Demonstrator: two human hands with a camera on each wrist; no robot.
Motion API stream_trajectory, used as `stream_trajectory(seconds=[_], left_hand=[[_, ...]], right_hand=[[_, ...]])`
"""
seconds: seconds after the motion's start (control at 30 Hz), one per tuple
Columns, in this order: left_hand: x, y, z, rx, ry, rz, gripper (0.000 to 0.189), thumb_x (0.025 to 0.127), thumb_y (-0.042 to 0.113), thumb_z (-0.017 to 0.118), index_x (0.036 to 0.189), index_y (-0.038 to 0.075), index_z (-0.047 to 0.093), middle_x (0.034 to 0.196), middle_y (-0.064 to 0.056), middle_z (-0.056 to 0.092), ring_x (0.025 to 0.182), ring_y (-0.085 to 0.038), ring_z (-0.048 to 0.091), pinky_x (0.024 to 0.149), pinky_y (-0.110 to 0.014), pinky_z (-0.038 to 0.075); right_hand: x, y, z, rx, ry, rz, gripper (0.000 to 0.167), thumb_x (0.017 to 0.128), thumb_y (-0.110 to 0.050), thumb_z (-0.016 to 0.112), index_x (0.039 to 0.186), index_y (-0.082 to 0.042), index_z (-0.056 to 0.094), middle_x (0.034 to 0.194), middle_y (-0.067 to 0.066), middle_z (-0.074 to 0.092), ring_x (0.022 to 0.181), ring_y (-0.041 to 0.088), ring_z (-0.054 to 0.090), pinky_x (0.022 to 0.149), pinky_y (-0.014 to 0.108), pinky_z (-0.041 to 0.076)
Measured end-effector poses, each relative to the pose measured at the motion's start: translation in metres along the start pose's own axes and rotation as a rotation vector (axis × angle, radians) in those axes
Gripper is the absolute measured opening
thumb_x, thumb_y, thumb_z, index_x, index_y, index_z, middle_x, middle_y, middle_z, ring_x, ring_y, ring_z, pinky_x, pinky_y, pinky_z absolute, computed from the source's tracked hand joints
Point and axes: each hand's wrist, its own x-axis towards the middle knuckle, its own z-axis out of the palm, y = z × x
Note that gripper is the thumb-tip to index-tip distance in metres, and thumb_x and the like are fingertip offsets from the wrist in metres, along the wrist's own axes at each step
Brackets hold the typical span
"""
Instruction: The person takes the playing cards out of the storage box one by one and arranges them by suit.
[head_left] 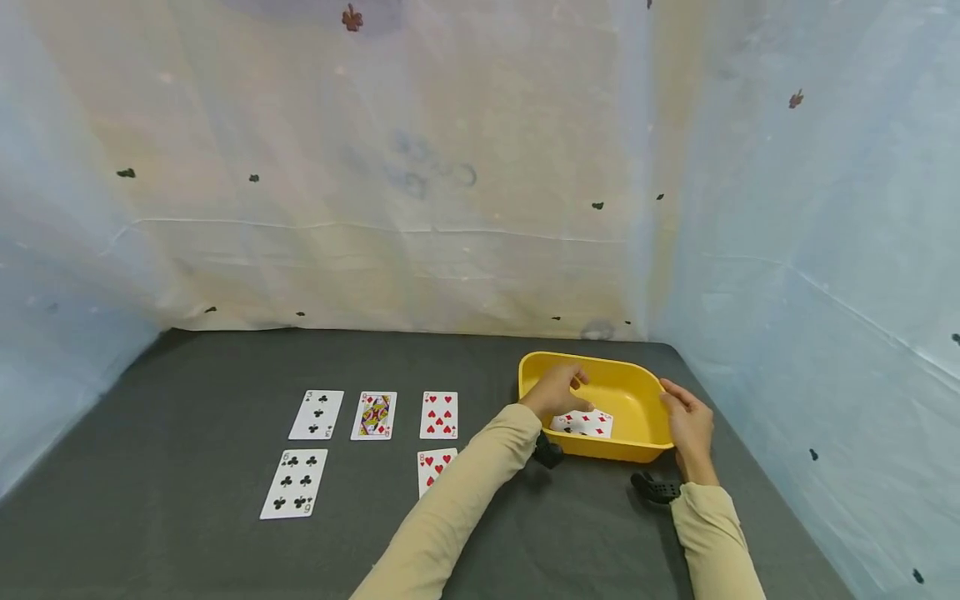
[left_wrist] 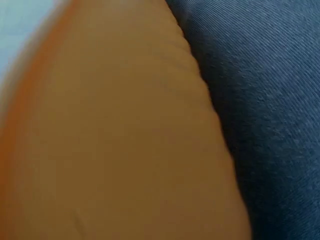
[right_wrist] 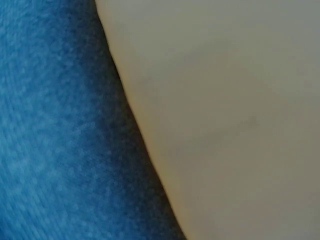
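Observation:
A yellow plastic tub (head_left: 633,396) stands at the right of the dark table, with playing cards (head_left: 596,423) on its floor; red diamonds and some black pips show. My left hand (head_left: 557,392) reaches over the tub's left side, its thumb close above the cards and its fingers apart from the thumb, with nothing seen between them. At the opposite end, my right hand (head_left: 686,421) grips the tub's right rim. Both wrist views are filled by blurred skin and cloth, so neither shows the fingers.
Left of the tub lie face-up cards: a three of clubs (head_left: 317,415), a queen of diamonds (head_left: 373,416), a seven of hearts (head_left: 438,415), a six of clubs (head_left: 294,483) and an eight of hearts (head_left: 433,467), partly covered by the left sleeve (head_left: 465,492). Pale hanging sheets (head_left: 420,250) border the table.

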Motion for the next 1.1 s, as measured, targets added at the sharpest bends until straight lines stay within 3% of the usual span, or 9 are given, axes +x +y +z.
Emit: stream_trajectory(seconds=[0.33,0.63,0.8,1.1], left_hand=[[0.006,-0.005,0.008,0.144,-0.021,-0.119,0.037,0.081,0.013,0.081,0.113,0.008,0.063,0.111,-0.006,0.060,0.103,-0.020,0.051,0.086,-0.028,0.045],[0.011,-0.011,0.015,0.284,-0.044,-0.154,0.042,0.078,0.014,0.084,0.114,0.013,0.063,0.111,-0.001,0.054,0.110,-0.023,0.042,0.084,-0.027,0.040],[0.011,-0.009,0.014,0.352,-0.049,-0.173,0.043,0.079,0.015,0.083,0.117,0.013,0.063,0.113,-0.001,0.053,0.105,-0.022,0.042,0.079,-0.025,0.040],[0.014,-0.013,0.017,0.387,-0.017,-0.162,0.042,0.074,0.019,0.087,0.110,0.008,0.068,0.103,0.001,0.063,0.096,-0.019,0.047,0.086,-0.030,0.032]], right_hand=[[-0.001,-0.001,0.006,0.010,0.011,-0.026,0.038,0.102,-0.027,0.051,0.135,-0.009,0.059,0.133,0.016,0.056,0.093,0.016,0.060,0.068,0.019,0.052],[-0.002,-0.002,0.005,0.015,0.005,-0.017,0.040,0.103,-0.029,0.049,0.136,-0.009,0.057,0.134,0.017,0.054,0.108,0.029,0.056,0.071,0.018,0.050],[-0.001,-0.003,0.004,0.000,0.005,-0.033,0.039,0.103,-0.027,0.049,0.136,-0.008,0.057,0.134,0.018,0.054,0.105,0.031,0.058,0.068,0.020,0.052],[-0.003,-0.001,0.003,0.007,0.010,-0.034,0.038,0.103,-0.025,0.049,0.136,-0.007,0.057,0.135,0.019,0.054,0.106,0.031,0.057,0.070,0.020,0.051]])
